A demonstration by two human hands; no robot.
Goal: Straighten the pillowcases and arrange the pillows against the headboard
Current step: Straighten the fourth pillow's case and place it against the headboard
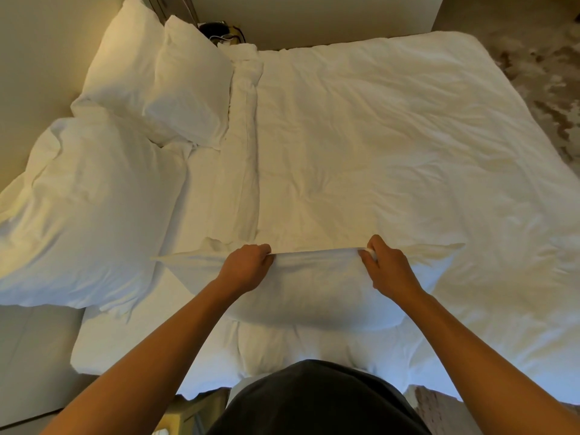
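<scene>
A white pillow [317, 296] hangs in front of me over the near edge of the bed. My left hand [248, 265] and my right hand [386, 265] each grip the top hem of its pillowcase, pulling the hem taut between them. A large white pillow [91, 211] lies at the left of the bed. Two more pillows, one [122, 58] behind the other [191, 89], lean at the far left against the beige headboard [34, 58].
A white duvet [392, 146] covers the bed, its folded edge [244, 146] running beside the pillows. A dark object with cables [219, 31] sits at the far corner. Patterned carpet [546, 58] lies to the right. A pale side surface [28, 356] is near left.
</scene>
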